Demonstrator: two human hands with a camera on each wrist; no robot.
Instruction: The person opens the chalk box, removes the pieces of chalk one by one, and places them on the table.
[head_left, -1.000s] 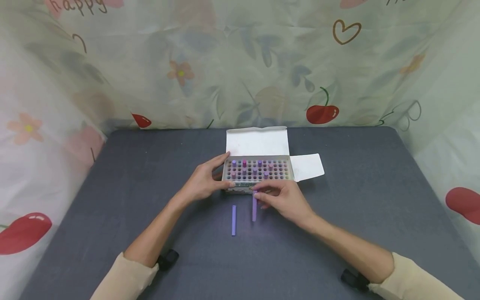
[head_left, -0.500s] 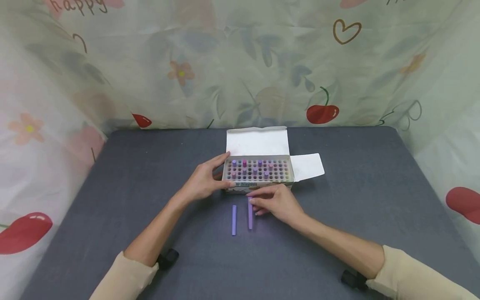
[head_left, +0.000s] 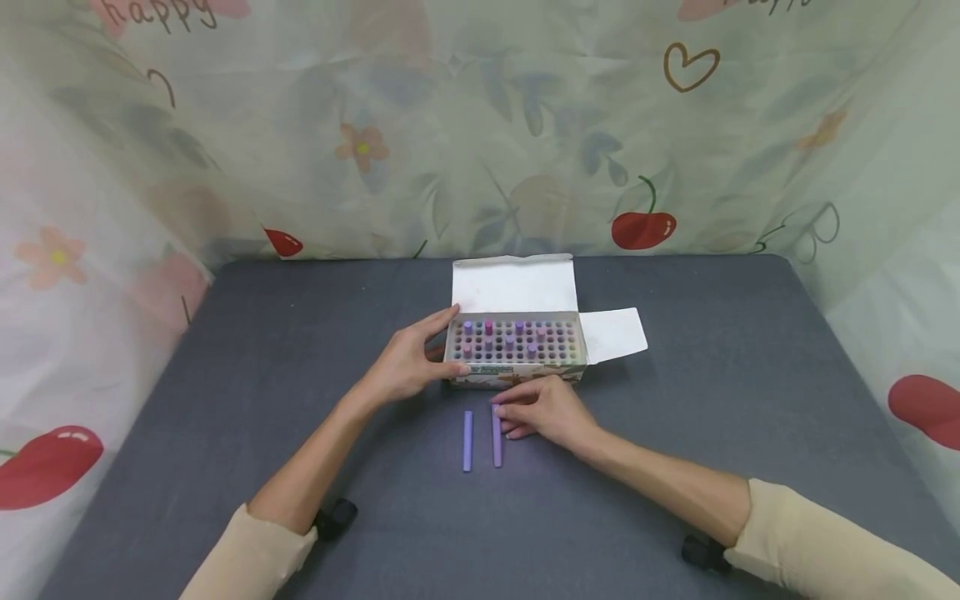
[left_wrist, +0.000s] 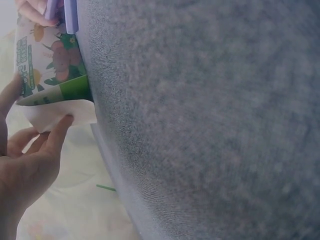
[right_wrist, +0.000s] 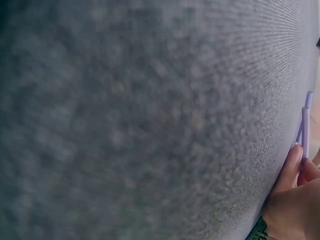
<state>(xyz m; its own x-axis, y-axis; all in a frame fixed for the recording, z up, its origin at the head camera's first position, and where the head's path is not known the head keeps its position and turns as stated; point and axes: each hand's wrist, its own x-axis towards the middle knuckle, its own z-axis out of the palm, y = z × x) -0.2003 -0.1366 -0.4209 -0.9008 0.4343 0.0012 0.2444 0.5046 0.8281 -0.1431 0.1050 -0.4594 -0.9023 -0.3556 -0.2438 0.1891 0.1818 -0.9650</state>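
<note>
Head view: dark grey table [head_left: 675, 400] before pale fabric [head_left: 465, 183] (printed with cherries [head_left: 643, 232] and flowers [head_left: 362, 147]). The left hand [head_left: 405, 365] grips the left end of an open box [head_left: 495, 379]; nearer, the right hand [head_left: 551, 410] pinches a purple stick [head_left: 497, 442], just right of a second stick [head_left: 468, 442].

R hand [right_wrist: 292, 202] w/ purp. stick [right_wrist: 306, 131]

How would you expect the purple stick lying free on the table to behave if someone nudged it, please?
The free purple stick looks slim and round, so it may roll. Its straight shape suggests stiffness, and being so thin, it is probably light.
</note>
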